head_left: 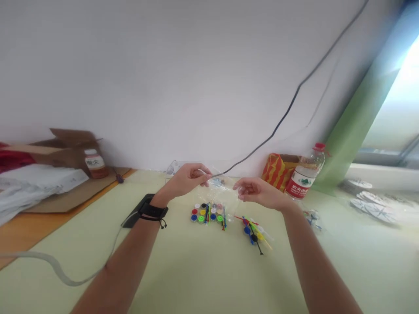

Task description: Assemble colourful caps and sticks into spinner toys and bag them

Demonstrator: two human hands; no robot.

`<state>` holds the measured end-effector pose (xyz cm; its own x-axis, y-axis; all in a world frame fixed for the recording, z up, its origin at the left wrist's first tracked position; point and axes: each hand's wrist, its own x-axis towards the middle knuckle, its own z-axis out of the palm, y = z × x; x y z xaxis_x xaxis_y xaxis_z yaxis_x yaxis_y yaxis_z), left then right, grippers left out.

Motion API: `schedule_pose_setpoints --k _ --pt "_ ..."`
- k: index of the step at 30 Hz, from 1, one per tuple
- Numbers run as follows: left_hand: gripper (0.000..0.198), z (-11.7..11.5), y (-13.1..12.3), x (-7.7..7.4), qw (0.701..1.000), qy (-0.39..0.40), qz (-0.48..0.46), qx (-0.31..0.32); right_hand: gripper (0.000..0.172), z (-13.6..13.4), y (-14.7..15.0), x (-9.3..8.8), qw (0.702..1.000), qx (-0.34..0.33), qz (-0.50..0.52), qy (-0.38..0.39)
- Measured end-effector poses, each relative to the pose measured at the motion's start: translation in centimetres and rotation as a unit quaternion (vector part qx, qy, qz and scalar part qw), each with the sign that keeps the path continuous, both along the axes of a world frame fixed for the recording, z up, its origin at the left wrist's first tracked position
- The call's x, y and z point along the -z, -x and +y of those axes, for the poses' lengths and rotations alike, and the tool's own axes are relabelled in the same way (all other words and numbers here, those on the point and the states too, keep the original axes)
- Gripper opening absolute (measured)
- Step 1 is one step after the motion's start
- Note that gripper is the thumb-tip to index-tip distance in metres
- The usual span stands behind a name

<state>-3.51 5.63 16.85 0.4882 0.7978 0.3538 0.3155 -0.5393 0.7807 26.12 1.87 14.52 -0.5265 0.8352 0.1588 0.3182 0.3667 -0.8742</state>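
A clear plastic bag (222, 194) hangs from my left hand (191, 179), whose thumb and fingers pinch its upper left edge. My right hand (260, 192) is beside the bag's right edge, fingers loosely bent and apart, with no hold visible. Below the bag, small round coloured caps (201, 219) lie in rows on the table, with thin coloured sticks (207, 213) among them. A loose pile of plastic pointer-like pieces (252, 230) in red, blue, black, yellow, green and white lies below my right hand.
A red-capped water bottle (303, 174) and a red-and-yellow packet (274, 171) stand back right. Far left are a cardboard box (73, 150) and a drink bottle (95, 165). A black flat object (137, 211) lies under my left wrist. A dark cable (278, 126) runs along the wall.
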Motion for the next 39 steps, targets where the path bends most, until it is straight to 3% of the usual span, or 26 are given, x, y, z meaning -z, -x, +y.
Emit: schedule_pose_setpoints --k 5,9,12,15,22,28,34,39 --pt "0.031 -0.1 0.1 -0.2 1.0 -0.003 0.001 0.0 0.029 0.0 -0.1 -0.2 0.999 0.027 -0.015 -0.039" --pt "0.022 -0.5 0.1 -0.3 1.0 0.005 -0.017 0.023 0.033 0.1 -0.1 -0.5 0.993 0.086 -0.014 -0.078" --pt "0.033 -1.0 0.4 -0.6 0.999 0.026 -0.005 0.038 0.032 -0.1 0.3 -0.8 0.987 0.126 0.008 -0.097" --pt "0.047 -1.1 0.8 -1.0 0.998 0.033 0.025 0.049 0.029 -0.6 1.0 -1.1 0.989 0.105 0.061 -0.084" --pt "0.033 -0.9 1.0 -1.0 0.994 -0.014 0.107 0.012 0.027 -1.3 2.6 -1.1 0.993 0.064 0.09 -0.036" --pt "0.025 -0.9 1.9 -0.9 0.988 -0.026 0.152 -0.01 0.041 -0.8 2.7 -0.6 0.994 0.047 0.089 -0.04" --pt "0.036 -2.0 1.5 -1.4 0.984 -0.013 0.178 0.013 0.036 -1.2 3.0 -0.4 0.995 0.043 0.058 -0.074" --pt "0.027 -2.5 -0.2 -1.1 0.982 0.024 0.167 0.084 0.034 -1.7 3.4 -0.5 0.992 0.048 0.021 -0.114"
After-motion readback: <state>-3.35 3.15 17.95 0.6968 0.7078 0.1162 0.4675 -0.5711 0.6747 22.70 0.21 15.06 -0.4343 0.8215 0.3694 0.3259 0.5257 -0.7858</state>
